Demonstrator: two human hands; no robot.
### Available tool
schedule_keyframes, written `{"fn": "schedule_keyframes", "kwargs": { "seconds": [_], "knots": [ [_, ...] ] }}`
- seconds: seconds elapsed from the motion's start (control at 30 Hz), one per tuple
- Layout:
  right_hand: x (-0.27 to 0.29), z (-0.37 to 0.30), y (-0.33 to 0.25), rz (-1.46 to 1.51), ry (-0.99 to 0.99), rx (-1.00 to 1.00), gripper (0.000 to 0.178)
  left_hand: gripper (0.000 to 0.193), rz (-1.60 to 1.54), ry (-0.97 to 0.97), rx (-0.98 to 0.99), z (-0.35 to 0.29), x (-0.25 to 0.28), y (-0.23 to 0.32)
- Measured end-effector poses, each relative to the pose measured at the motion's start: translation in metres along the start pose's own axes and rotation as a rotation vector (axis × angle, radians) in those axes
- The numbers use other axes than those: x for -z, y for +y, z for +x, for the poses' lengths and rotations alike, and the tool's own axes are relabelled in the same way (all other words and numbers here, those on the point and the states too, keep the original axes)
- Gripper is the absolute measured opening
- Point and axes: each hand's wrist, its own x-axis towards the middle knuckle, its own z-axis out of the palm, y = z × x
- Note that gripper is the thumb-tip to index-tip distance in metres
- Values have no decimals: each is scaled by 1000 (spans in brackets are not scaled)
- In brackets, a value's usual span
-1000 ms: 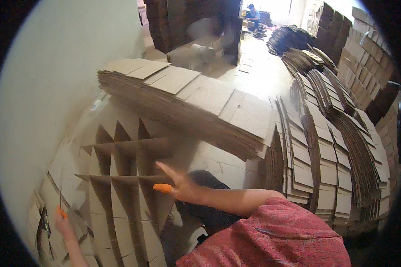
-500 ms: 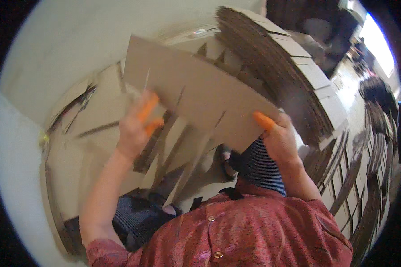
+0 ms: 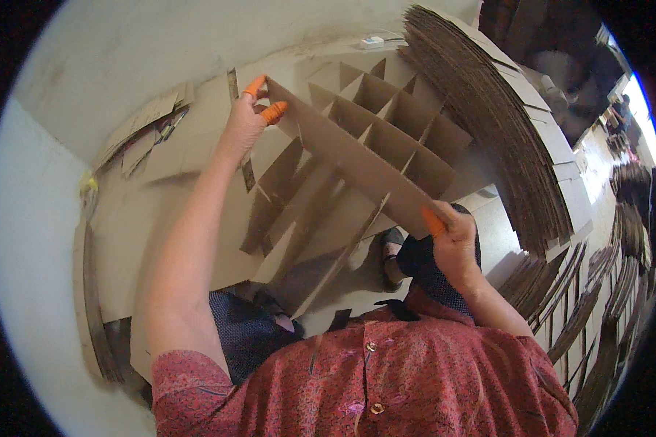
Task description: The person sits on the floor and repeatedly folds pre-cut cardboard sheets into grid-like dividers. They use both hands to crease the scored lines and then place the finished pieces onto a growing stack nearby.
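A long cardboard strip (image 3: 342,156) is stretched between my two hands, its broad face tilted. At its far left end my left hand (image 3: 251,116) pinches the corner, with orange finger covers on the fingers. My right hand (image 3: 453,237) grips the near right end, an orange cover on its thumb. The strip lies along a partly interlocked cardboard divider grid (image 3: 390,109); crossing strips (image 3: 342,258) extend from it toward me. Whether every slot is engaged is hidden.
A tall curved stack of cardboard strips (image 3: 503,124) stands at the right. Folded dividers (image 3: 583,306) lie lower right. Flat cardboard sheets (image 3: 189,218) cover the left side, with a pen (image 3: 171,125) on scraps. A white power socket (image 3: 372,43) sits near the wall.
The strip has tipped from showing its broad face to a narrower view and come down along the grid. My left hand has moved up to the strip's far end.
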Motion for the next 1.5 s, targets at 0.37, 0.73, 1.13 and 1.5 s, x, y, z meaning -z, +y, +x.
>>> {"fn": "schedule_keyframes", "kwargs": {
  "seconds": [0.37,0.73,1.13,1.5],
  "knots": [
    [7,7,21,-84,-69,53,44,45,580,-60,196,-47,20,-15],
    [23,28,-7,-407,-527,148,60,30,1133,-200,138,-110,-3,22],
    [17,30,-6,-346,-478,231,73,24,1023,-268,-11,-154,-57,66],
    [21,20,6,-373,-452,264,69,20,831,-68,-110,-149,-59,46]
  ]
}}
